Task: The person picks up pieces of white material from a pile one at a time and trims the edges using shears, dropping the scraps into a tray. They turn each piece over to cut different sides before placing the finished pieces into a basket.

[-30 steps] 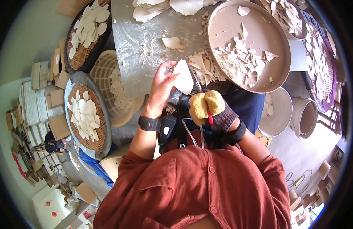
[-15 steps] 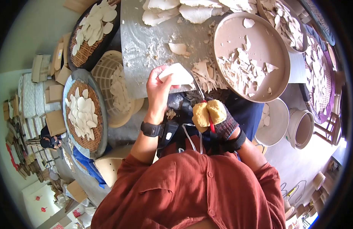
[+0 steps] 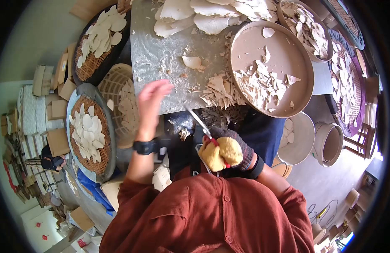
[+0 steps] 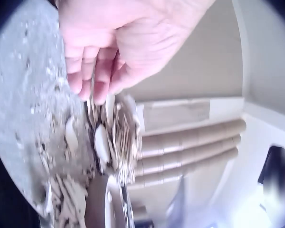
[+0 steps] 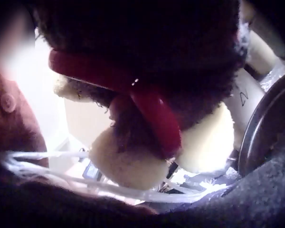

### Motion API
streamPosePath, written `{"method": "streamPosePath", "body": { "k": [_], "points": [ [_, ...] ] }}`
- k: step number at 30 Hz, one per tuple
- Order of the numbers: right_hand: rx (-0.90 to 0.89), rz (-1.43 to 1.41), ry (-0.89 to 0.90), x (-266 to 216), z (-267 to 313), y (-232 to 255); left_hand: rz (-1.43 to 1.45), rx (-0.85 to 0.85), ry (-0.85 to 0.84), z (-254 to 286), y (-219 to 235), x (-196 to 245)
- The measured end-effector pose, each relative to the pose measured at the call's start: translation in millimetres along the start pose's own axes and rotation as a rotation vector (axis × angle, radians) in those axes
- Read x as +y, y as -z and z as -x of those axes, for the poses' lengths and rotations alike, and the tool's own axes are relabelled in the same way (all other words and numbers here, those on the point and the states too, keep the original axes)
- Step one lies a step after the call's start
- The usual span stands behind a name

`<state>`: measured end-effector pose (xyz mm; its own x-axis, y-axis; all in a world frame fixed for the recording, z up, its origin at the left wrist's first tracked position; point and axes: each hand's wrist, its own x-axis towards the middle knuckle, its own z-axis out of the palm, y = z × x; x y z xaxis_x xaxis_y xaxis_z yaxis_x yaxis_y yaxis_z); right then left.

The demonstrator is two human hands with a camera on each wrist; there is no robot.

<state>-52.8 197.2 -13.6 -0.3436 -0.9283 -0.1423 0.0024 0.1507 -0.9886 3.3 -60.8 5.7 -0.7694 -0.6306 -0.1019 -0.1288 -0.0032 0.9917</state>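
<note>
The bare left hand (image 3: 152, 98) hangs with fingers straight and released, holding nothing, blurred above the near left edge of the grey metal-topped worktop (image 3: 157, 55). In the left wrist view the fingertips (image 4: 92, 83) point down over the speckled grey surface. The right hand (image 3: 228, 145), in a dark knitted glove, is clenched around 2 things: a lumpy yellow sponge (image 3: 220, 155) and a pair of scissors with red handles (image 3: 203, 128), the thin metal blades angling up and left toward the worktop's front edge. The right wrist view shows the red handle loop (image 5: 152, 118) crossing the gloved fingers with the pale sponge bulging beneath.

The scissors lie between the 2 hands, their tip near the left wrist and well short of the heap of pale, angular offcuts (image 3: 220, 90) at the worktop's edge. Just right of that heap sits a large round brown tray (image 3: 283, 46) scattered with more flat shards. Broad white pieces (image 3: 203, 14) are piled at the worktop's far side. To the left stand 2 round woven trays (image 3: 92, 130) carrying white oval pieces, and a pale plastic basket (image 3: 119, 92) between them and the worktop.
</note>
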Motion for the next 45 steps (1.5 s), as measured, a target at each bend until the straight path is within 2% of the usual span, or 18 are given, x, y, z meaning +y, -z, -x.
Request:
{"method": "streamPosePath", "body": {
  "k": [1, 2, 4, 6, 7, 10, 12, 14, 17, 18, 23, 26, 29, 32, 35, 38, 42, 45],
  "points": [
    [-0.027, 0.064, 0.109, -5, -1, 0, -0.048, -0.195, -0.077, -4, -22, -10],
    [-0.021, 0.175, 0.086, -14, -2, -2, -0.125, -0.316, 0.023, -7, -49, -8],
    [0.007, 0.160, 0.124, -17, 1, -1, -0.505, -0.415, -0.421, -14, -86, -21],
    [0.037, 0.227, 0.116, -21, 7, 3, -0.944, -0.395, -0.674, -11, -104, -7],
    [0.054, 0.256, 0.112, -22, 10, 5, -1.010, -0.362, -0.696, -12, -108, -13],
    [0.098, 0.225, 0.064, -19, 18, 7, -0.953, -0.428, -0.490, -18, -105, -14],
    [0.102, 0.166, 0.068, -14, 19, 9, -0.613, -0.332, -0.371, -29, -100, -16],
    [0.101, 0.059, 0.105, -3, 20, 8, -0.625, -0.293, -0.122, -49, -83, -7],
    [0.095, 0.059, 0.091, 2, 20, 8, -0.317, -0.248, -0.046, -90, -57, -25],
    [0.098, 0.042, 0.081, 4, 19, 7, -0.334, -0.261, 0.080, -100, -50, -27],
    [0.130, -0.008, 0.103, 9, 18, 4, -0.734, -0.226, -0.200, -113, -44, -36],
    [0.120, 0.027, 0.124, 14, 21, 4, -1.061, -0.211, -0.247, -108, -48, -23],
    [0.116, 0.062, 0.108, 10, 20, 5, -1.063, -0.224, -0.295, -106, -46, -22],
    [0.106, 0.089, 0.113, 3, 17, 4, -0.798, -0.219, -0.155, -101, -49, -27],
    [0.080, 0.128, 0.080, -5, 16, 4, -0.491, -0.238, -0.147, -101, -39, -46],
    [0.069, 0.113, 0.108, -7, 16, 5, -0.091, -0.371, 0.274, -82, -29, -20],
    [0.047, 0.055, 0.062, -7, 11, 1, 0.167, -0.310, 0.287, -47, -12, 2],
    [0.053, -0.121, 0.177, -4, 11, 1, 0.175, -0.305, 0.311, -29, 0, 10]
  ]
}}
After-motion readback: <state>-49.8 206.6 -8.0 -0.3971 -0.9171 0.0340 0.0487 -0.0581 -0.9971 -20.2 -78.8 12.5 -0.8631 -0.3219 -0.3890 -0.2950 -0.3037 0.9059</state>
